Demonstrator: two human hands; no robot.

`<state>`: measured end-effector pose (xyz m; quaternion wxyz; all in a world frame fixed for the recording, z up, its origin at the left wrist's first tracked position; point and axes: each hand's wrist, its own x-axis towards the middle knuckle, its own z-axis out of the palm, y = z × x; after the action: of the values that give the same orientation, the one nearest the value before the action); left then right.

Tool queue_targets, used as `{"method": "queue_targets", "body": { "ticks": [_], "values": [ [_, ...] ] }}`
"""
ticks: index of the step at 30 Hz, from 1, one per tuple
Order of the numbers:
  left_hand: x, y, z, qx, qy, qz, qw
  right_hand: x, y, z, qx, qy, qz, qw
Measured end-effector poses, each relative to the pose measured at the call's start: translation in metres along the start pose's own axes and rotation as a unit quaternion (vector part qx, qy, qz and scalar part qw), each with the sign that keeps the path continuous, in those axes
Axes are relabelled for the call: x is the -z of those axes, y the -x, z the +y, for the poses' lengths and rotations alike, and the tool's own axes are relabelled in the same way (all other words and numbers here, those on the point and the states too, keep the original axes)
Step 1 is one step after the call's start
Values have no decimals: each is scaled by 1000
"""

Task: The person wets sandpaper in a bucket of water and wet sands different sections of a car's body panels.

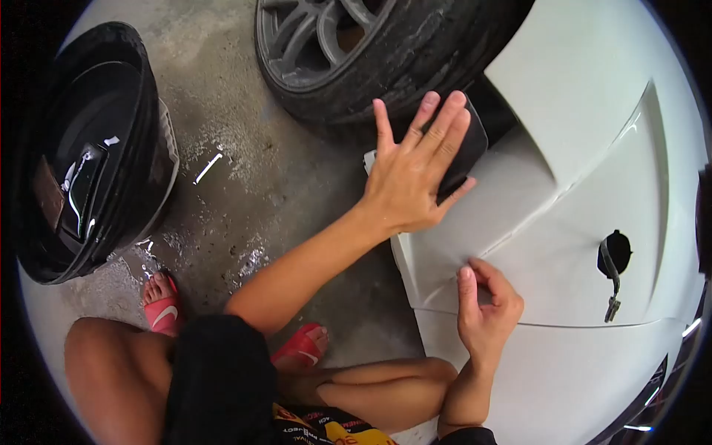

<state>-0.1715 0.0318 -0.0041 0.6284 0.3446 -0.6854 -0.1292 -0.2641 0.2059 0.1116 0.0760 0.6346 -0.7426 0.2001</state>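
Note:
My left hand [411,174], back upward and fingers spread, is over the edge of the white car body panel [519,185], near the tyre [326,104]. Behind its fingers shows a dark flat piece [471,141]; whether they touch is unclear. Lower down, my right hand [489,304] is curled at the panel's surface, thumb and index fingertips close together by a raised crease. Anything between those fingertips is too small to make out. A round hole [617,252] in the panel, right of my right hand, has a cable with a connector [612,308] hanging out.
A black tub [141,141] holding dark liquid, a dark block and a brownish piece stands at the left. The concrete floor [215,185] is wet in patches. My feet in red slides [165,313] and my bent legs are at the bottom. A grey wheel rim [315,33] is at the top.

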Motion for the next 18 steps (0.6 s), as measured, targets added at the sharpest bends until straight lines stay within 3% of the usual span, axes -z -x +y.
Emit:
{"method": "queue_targets", "body": {
  "ticks": [3, 5, 9, 14, 18],
  "values": [
    [0, -28, 5, -16, 76, 55, 995, -9, -2, 2, 2, -22, 0, 1000],
    [-5, -22, 0, -17, 41, 40, 998, -8, 1, 1, -47, -41, -1, 998],
    [-21, 34, -9, 22, 27, 10, 999, -8, -3, -5, -17, 17, 0, 1000],
    [-13, 5, 0, 34, 48, 36, 998, -8, 0, -3, -50, -10, -17, 999],
    [-48, 96, -1, 119, 34, 4, 992, -9, -1, -1, -37, 21, -11, 999]
  ]
}}
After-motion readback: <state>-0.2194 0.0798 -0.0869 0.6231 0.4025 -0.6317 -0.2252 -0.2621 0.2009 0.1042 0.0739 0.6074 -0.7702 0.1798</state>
